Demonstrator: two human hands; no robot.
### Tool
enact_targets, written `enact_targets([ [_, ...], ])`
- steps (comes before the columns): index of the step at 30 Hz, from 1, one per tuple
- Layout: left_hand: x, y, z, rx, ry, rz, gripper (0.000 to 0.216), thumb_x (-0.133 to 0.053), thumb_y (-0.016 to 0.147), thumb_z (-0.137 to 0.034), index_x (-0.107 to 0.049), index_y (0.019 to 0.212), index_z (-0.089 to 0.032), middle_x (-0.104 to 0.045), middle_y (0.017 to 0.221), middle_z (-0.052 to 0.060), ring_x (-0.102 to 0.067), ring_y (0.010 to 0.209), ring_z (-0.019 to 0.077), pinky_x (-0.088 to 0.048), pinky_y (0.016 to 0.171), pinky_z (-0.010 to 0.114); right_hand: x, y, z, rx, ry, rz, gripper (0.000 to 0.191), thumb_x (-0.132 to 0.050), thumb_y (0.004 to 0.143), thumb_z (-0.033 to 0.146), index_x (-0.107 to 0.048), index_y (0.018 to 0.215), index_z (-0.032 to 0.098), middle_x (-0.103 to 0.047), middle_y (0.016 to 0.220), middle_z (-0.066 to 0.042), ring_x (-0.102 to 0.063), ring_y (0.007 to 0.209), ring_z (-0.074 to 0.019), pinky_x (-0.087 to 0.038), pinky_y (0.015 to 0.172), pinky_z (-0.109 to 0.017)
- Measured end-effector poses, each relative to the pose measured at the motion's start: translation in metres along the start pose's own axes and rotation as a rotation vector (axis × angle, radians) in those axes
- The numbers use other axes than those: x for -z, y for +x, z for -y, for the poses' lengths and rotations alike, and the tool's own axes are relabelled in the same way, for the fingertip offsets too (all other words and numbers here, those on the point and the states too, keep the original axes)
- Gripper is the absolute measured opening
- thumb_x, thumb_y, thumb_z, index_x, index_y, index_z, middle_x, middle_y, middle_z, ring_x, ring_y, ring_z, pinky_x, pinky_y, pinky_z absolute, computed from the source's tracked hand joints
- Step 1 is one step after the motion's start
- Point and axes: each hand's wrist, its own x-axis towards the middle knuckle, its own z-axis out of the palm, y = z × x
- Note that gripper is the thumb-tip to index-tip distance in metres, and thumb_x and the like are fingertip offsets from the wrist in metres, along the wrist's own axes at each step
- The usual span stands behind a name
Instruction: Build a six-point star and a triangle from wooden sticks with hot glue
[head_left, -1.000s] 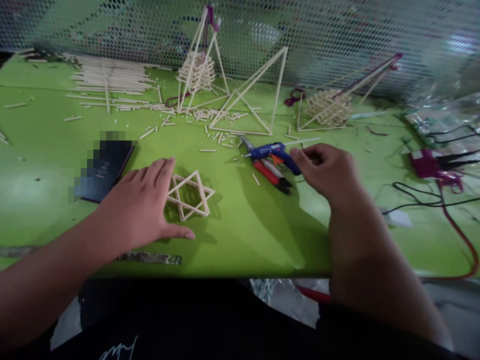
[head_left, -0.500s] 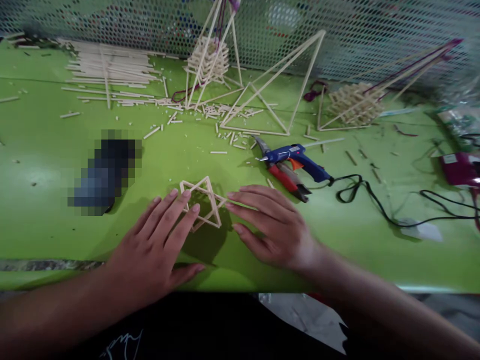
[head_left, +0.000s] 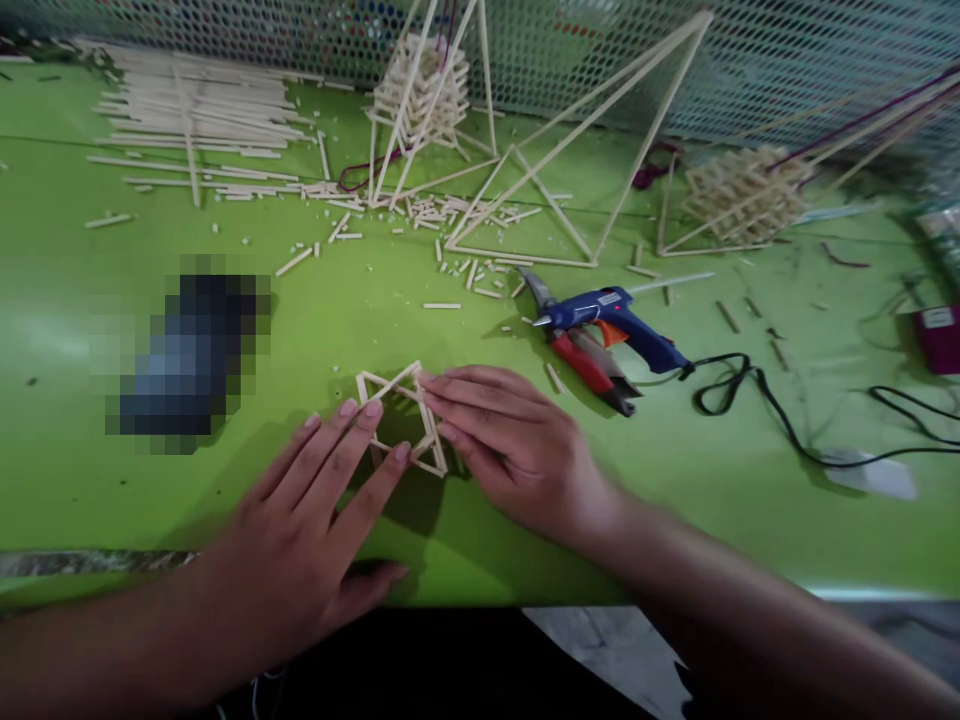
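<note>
A small star-shaped frame of wooden sticks [head_left: 429,410] stands on the green table between my hands. My left hand [head_left: 315,510] lies over its left side, fingers stretched and apart, fingertips touching the sticks and the thumb out to the side. From the right, my right hand [head_left: 517,450] closes on the frame's right edge, fingers together on top and thumb below. The fingers hide part of that edge. Beyond the right hand lie a blue glue gun [head_left: 619,318] with an orange trigger and red-handled pliers [head_left: 589,365] partly under it.
A pile of sticks [head_left: 202,105] lies at the back left, with cut pieces scattered beside it. Tall stick frames [head_left: 521,262] stand along a mesh panel [head_left: 600,60]. A blurred dark object [head_left: 187,350] is at left. A black cord [head_left: 787,430] trails right.
My right hand has moved left onto the frame's right edge, closing its fingers there. The left hand stays on the left side. The view has shifted slightly.
</note>
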Motion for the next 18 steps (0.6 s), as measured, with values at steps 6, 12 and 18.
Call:
enact_targets([
  [6, -0.0014, -0.0012, -0.0023, 0.039, -0.058, -0.003, 0.082, -0.068, 0.118, -0.059, -0.053, 0.183, -0.010, -0.042, 0.194, 0.028, -0.038, 0.184, 0.0428, -0.019, 0.155, 0.056, -0.0035, -0.0030, 0.0007, 0.022, -0.003, -0.001, 0.033, -0.078, 0.111, 0.006, -0.087, 0.141, 0.017, -0.091, 0.143, -0.013, -0.088, 0.129, -0.0274, -0.073, 0.117, -0.047],
  [12, -0.0037, -0.0010, -0.0038, 0.047, -0.108, -0.009, 0.075, -0.066, 0.120, -0.058, -0.055, 0.181, -0.013, -0.041, 0.195, 0.026, -0.031, 0.188, 0.0381, -0.016, 0.156, 0.051, -0.0043, -0.0053, 0.0026, 0.018, -0.031, 0.016, 0.033, -0.079, 0.110, 0.005, -0.088, 0.139, 0.016, -0.091, 0.141, -0.012, -0.088, 0.128, -0.0281, -0.073, 0.118, -0.047],
  [18, -0.0020, -0.0002, -0.0023, -0.001, -0.019, 0.005, 0.078, -0.067, 0.118, -0.057, -0.056, 0.179, -0.009, -0.044, 0.192, 0.031, -0.042, 0.183, 0.0429, -0.022, 0.155, 0.054, -0.0029, -0.0061, 0.0046, -0.019, -0.014, 0.044, 0.046, -0.078, 0.109, 0.004, -0.085, 0.150, 0.024, -0.090, 0.146, -0.010, -0.089, 0.125, -0.0291, -0.075, 0.115, -0.052],
])
